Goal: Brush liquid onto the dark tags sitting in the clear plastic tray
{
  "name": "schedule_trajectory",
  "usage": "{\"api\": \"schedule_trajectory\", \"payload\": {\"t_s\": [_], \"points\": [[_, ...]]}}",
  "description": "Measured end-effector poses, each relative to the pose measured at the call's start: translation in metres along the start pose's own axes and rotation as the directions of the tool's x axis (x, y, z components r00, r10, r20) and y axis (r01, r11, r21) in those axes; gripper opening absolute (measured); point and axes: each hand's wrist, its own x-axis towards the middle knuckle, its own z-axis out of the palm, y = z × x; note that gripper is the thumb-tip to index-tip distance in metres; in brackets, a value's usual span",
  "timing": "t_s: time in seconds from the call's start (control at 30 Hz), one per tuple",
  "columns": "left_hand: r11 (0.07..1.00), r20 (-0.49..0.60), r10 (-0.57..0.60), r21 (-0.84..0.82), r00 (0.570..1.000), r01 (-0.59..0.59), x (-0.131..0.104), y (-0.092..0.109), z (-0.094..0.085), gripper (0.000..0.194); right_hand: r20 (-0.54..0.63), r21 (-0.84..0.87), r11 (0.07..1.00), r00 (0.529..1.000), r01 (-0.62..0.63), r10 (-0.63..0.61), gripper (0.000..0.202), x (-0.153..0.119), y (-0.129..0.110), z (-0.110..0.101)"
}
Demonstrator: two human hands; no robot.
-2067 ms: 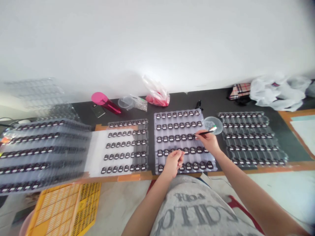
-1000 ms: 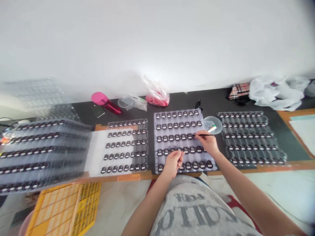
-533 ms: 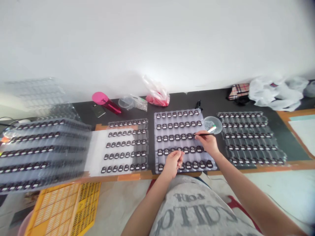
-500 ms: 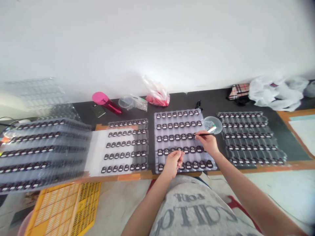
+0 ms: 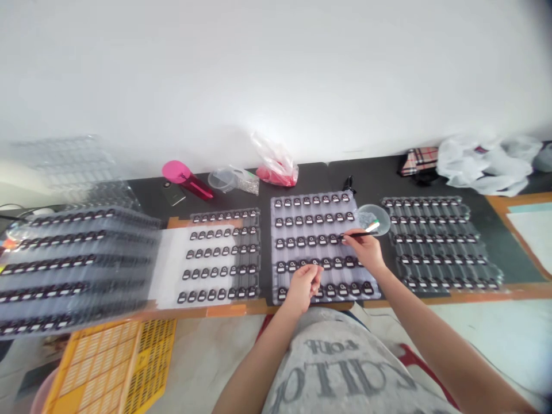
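Note:
My right hand (image 5: 364,250) is closed round a slim black pen-like tool (image 5: 359,234). The tool's tip points left, at the right end of the middle row in a pale plastic tray (image 5: 302,253). Small black parts with white labels, such as one part (image 5: 318,219), stand in rows in this tray. My left hand (image 5: 303,283) is curled shut over the tray's lower rows and covers some of the parts. What its fingers hold, if anything, is hidden. Beside my right hand sits a clear round tub (image 5: 382,215) with small pale contents.
Filled trays flank the work: one clear tray (image 5: 437,247) on the right, another (image 5: 248,259) on the left, and a tall stack (image 5: 125,276) at far left. Behind stand a pink bottle (image 5: 185,179) and a red-filled bag (image 5: 278,172). A yellow crate (image 5: 103,362) is below.
Almost nothing differs. My right hand and the black tool have shifted very slightly to the right; my left hand stays in place.

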Motion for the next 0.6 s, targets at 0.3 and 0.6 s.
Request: {"api": "schedule_trajectory", "payload": {"t_s": [0.3,0.6], "points": [[1.000,-0.007,0.000,-0.010,1.000,0.000,0.0006,0.0002,-0.0003,0.036,0.033,-0.033,0.997,0.997,0.067,-0.066,0.025,-0.0001,0.0037,0.0008],[1.000,0.011,0.010,-0.006,1.000,-0.010,0.0001,-0.0017,-0.0009,0.033,0.044,0.010,0.998,0.997,0.068,-0.068,0.022,-0.0027,0.0016,-0.0006]]}}
